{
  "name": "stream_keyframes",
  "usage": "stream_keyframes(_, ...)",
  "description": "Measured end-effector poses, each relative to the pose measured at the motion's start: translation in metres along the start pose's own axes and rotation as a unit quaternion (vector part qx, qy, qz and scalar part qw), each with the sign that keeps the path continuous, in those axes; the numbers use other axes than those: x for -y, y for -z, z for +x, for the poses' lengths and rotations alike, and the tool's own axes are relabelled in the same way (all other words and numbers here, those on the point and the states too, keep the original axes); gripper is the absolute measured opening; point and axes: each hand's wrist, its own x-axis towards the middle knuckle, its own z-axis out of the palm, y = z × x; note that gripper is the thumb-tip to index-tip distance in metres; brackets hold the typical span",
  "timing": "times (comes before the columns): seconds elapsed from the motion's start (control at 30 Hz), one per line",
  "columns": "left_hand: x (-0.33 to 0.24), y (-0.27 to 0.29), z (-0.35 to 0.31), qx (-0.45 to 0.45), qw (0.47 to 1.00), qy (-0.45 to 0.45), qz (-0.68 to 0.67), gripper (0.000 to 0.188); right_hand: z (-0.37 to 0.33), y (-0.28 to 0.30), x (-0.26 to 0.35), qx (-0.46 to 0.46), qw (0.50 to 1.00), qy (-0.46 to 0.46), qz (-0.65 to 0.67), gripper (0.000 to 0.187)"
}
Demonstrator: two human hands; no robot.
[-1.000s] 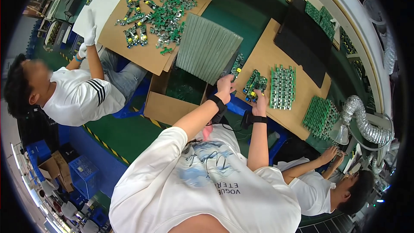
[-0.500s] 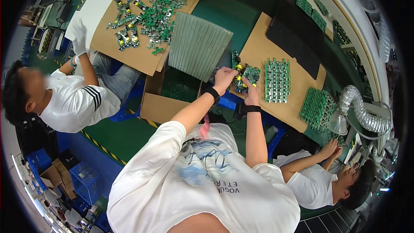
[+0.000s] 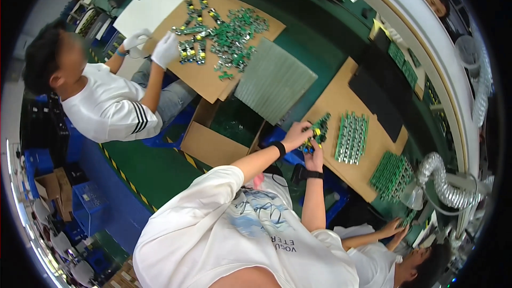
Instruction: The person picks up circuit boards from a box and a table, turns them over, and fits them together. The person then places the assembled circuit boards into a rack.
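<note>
One left hand, one right hand, several circuit boards held

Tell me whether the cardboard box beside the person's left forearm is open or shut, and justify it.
Open. Nothing covers the top of the cardboard box: the view goes past its brown sides into the dark interior.

Grey panel blocks fwd-L of L hand; board rows block R of R hand. Free lane fwd: bare cardboard btwn.
</note>
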Motion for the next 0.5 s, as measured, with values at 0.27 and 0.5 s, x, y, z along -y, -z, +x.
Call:
stream_keyframes(0.27, -0.049, -0.015, -0.039, -0.019, 0.99, -0.122, -0.067, 0.022, -0.079, -0.036, 0.03, 0.049, 0.988, 0.141, 0.042, 0.033)
stream_keyframes(0.5, -0.125, 0.022, -0.088, -0.003, 0.973, -0.062, -0.221, 0.033, -0.091, -0.08, 0.042, 0.126, 0.971, 0.203, 0.015, 0.041)
